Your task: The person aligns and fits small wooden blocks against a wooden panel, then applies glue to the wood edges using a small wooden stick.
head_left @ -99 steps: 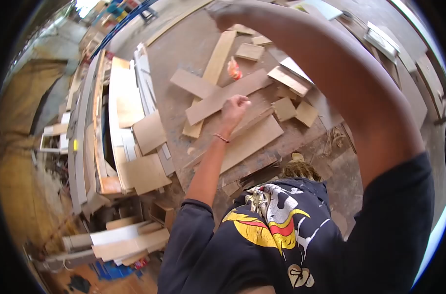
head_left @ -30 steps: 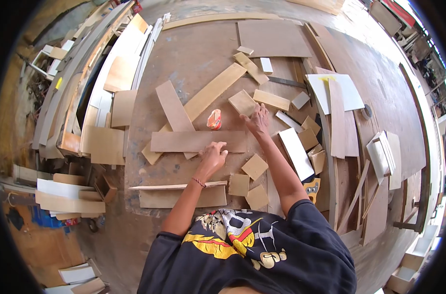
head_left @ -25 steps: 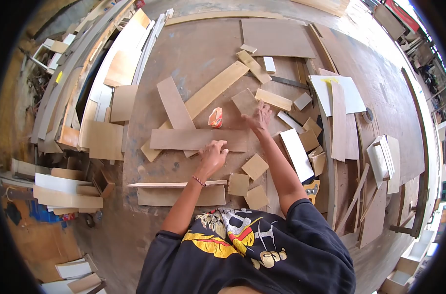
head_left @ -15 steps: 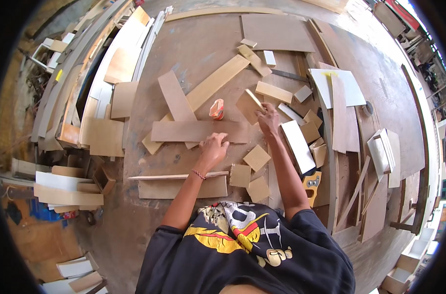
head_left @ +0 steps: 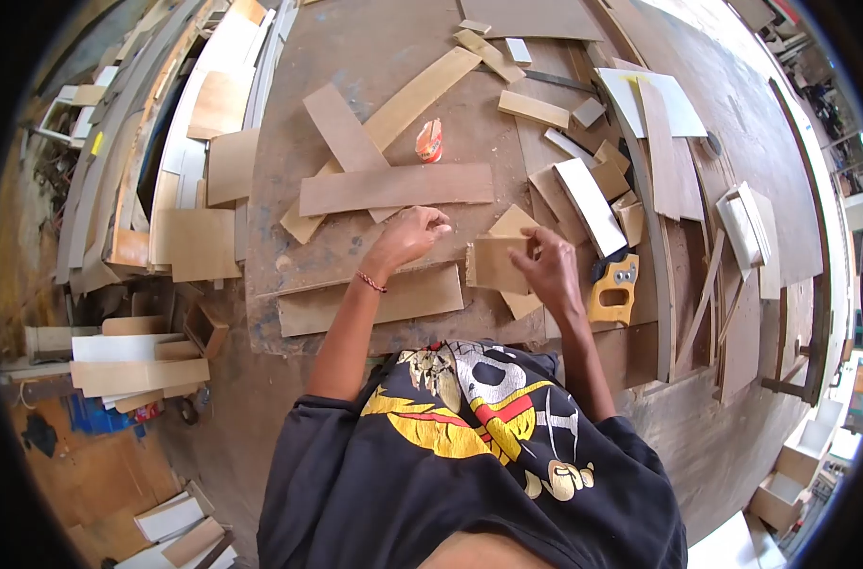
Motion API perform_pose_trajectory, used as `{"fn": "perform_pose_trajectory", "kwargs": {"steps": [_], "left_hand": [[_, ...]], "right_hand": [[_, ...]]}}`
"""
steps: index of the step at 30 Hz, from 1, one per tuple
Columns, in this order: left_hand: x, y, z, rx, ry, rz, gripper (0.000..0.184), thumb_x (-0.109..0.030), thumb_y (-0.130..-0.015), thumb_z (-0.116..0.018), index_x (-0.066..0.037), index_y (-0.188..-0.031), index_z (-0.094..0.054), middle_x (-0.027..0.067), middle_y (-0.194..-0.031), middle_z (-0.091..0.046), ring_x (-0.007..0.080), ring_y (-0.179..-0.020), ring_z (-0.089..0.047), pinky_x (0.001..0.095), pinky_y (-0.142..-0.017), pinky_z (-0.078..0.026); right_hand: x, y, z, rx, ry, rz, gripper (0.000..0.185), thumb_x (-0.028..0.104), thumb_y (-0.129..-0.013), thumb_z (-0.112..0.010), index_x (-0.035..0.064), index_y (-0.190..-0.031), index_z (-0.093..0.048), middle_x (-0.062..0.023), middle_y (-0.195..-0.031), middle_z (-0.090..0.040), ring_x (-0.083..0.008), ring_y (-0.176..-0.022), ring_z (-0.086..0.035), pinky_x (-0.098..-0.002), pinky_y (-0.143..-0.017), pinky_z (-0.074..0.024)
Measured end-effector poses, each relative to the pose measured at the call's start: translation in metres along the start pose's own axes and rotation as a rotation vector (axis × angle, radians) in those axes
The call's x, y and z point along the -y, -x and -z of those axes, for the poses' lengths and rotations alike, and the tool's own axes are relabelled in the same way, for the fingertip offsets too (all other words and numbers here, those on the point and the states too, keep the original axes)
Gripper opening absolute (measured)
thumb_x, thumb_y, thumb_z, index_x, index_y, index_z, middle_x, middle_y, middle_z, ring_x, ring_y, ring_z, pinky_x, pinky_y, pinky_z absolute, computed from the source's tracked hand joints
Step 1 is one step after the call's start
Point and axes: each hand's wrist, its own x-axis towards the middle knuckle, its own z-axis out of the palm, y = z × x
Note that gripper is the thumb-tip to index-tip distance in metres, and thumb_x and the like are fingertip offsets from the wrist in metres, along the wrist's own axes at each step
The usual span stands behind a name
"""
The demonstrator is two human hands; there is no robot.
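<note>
My right hand point(head_left: 552, 270) pinches the right side of a small square wooden board point(head_left: 496, 265), which overlaps two other square pieces, one beyond it point(head_left: 514, 219) and one nearer me point(head_left: 522, 304). My left hand point(head_left: 409, 237), with a braided bracelet at its wrist, has its fingers curled and nothing visible in them. Just beyond it lies a long brown plank point(head_left: 393, 190), crossing a narrower plank point(head_left: 344, 123) and a lighter strip point(head_left: 422, 95). Below the left forearm rests another long board point(head_left: 412, 299). An orange-and-white packet point(head_left: 429, 141) stands beyond the plank.
A yellow-handled saw point(head_left: 613, 292) lies right of my right hand. Beside it are a white board point(head_left: 589, 207), a brown panel point(head_left: 555, 204) and several offcuts. Stacked boards point(head_left: 199, 242) line the left side. Longer panels point(head_left: 664, 142) lie at the right.
My right hand has let go of the brown panel, now beside the white board, and has taken hold of a square piece. My left hand has drawn back from the long plank. The view has tilted down.
</note>
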Motion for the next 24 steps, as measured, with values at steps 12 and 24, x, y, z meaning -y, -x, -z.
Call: {"fn": "perform_pose_trajectory", "kwargs": {"steps": [12, 24], "left_hand": [[0.025, 0.014, -0.016, 0.271, 0.089, -0.099, 0.028, -0.013, -0.079, -0.065, 0.003, -0.102, -0.062, 0.0123, -0.091, -0.067, 0.0164, -0.081, -0.061, 0.0293, -0.075, -0.047], [0.030, 0.022, -0.023, 0.200, 0.129, -0.146, 0.027, -0.012, -0.080, -0.061, 0.002, -0.103, -0.063, 0.0147, -0.094, -0.067, 0.0198, -0.087, -0.063, 0.0314, -0.078, -0.048]], "right_hand": [[0.041, 0.041, -0.058, -0.082, 0.200, -0.021, 0.032, 0.020, -0.072, -0.068, -0.0020, -0.093, -0.062, -0.0196, -0.088, -0.063, -0.0344, -0.080, -0.062, -0.0408, -0.069, -0.0485], [0.041, 0.057, -0.089, -0.254, 0.196, -0.069, 0.033, 0.022, -0.083, -0.062, -0.0028, -0.103, -0.060, -0.0230, -0.092, -0.063, -0.0377, -0.077, -0.063, -0.0421, -0.067, -0.0493]]}}
